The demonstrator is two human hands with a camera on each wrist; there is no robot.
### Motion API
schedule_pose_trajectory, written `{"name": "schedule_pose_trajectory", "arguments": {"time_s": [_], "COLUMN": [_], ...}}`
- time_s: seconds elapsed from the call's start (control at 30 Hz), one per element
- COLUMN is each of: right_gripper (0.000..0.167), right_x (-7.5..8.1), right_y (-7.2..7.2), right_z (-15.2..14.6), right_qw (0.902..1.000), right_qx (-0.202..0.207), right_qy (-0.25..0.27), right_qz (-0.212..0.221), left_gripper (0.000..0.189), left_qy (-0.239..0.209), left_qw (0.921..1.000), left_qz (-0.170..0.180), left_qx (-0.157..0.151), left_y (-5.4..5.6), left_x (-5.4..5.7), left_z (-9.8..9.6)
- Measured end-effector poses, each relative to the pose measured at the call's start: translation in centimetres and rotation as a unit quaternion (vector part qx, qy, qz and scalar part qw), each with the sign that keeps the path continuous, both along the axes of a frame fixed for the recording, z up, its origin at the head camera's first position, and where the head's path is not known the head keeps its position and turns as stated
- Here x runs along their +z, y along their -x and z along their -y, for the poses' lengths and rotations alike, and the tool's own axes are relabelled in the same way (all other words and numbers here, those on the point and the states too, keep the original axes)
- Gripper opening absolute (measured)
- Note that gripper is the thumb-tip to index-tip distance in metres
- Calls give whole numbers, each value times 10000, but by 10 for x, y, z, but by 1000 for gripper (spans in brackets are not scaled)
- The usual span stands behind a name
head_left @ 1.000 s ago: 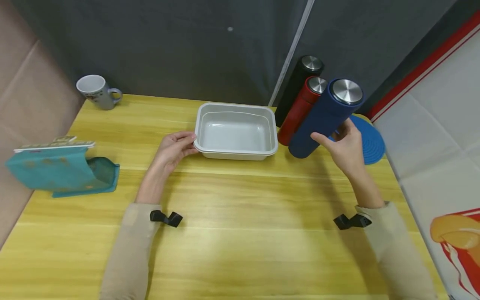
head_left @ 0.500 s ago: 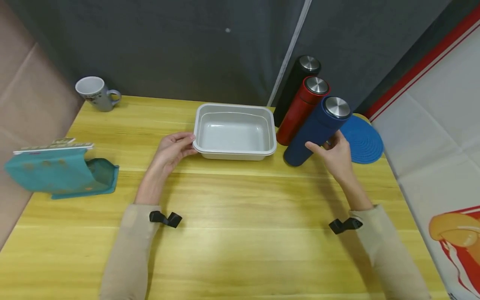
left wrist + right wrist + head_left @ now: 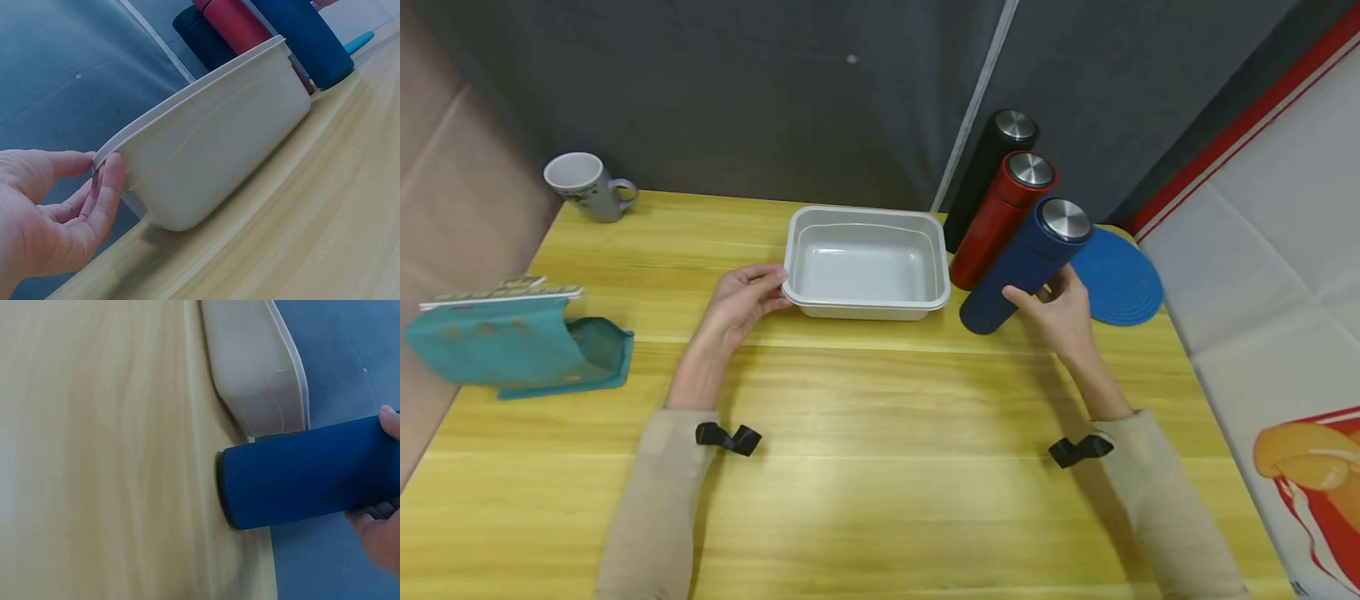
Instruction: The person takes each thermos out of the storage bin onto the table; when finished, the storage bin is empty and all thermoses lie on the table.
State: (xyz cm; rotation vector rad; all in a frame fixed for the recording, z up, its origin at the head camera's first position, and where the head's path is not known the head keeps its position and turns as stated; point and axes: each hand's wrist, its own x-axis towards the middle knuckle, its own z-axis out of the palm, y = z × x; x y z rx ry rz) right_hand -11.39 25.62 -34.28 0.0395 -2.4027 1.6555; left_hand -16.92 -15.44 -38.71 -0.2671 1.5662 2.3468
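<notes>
A light grey plastic food container [image 3: 867,310] sits on the wooden table, its inside bare. My left hand [image 3: 741,302] pinches its left rim between thumb and fingers, as the left wrist view shows. At the container's right stands a blue thermos flask [image 3: 1021,260] with a silver-topped lid. Around its right side my right hand [image 3: 1058,312] grips it, thumb in front and the other fingers partly hidden behind. The flask's base [image 3: 232,490] appears to rest on the table. Behind it stand a red thermos flask [image 3: 998,223] and a black thermos flask [image 3: 983,179].
A ridged blue round mat [image 3: 1120,279] lies right of the flasks. A grey mug [image 3: 597,192] stands at the back left, and a teal bag [image 3: 512,342] lies at the left edge. Dark cloth [image 3: 737,92] hangs behind the table [image 3: 880,450].
The blue flask has come down onto the table and slightly toward the front left, my right hand moving with it. My left hand stays on the container's rim.
</notes>
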Motion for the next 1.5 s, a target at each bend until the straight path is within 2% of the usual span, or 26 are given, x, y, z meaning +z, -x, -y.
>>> {"name": "schedule_pose_trajectory", "arguments": {"time_s": [0.2,0.4,0.6,0.9,1.13,1.27,1.4,1.5], "right_gripper": [63,63,62,67,67,67,65,63], "right_x": [12,11,6,-15,-14,-15,-19,-23], "right_y": [-8,-7,-2,10,10,9,4,-3], "right_z": [11,13,15,2,3,3,0,-5], "right_qw": [10000,9998,9999,9994,9995,9996,9998,9997], "right_qx": [-34,-21,85,152,217,213,184,216], "right_qy": [-79,-160,-136,-313,-216,-166,-60,20], "right_qz": [36,84,1,-42,-90,-54,-64,-78], "left_gripper": [15,16,19,29,34,37,43,48], "left_qy": [32,71,94,205,328,352,565,1017], "left_qw": [10000,10000,9999,9998,9995,9993,9979,9939], "left_qz": [44,40,60,45,27,-37,-184,-367], "left_qx": [6,25,116,59,33,-94,-246,-241], "left_y": [-1,-1,-2,0,2,1,-3,-10], "left_x": [0,0,0,-2,-1,1,6,9], "left_z": [0,0,2,2,1,4,9,13]}}
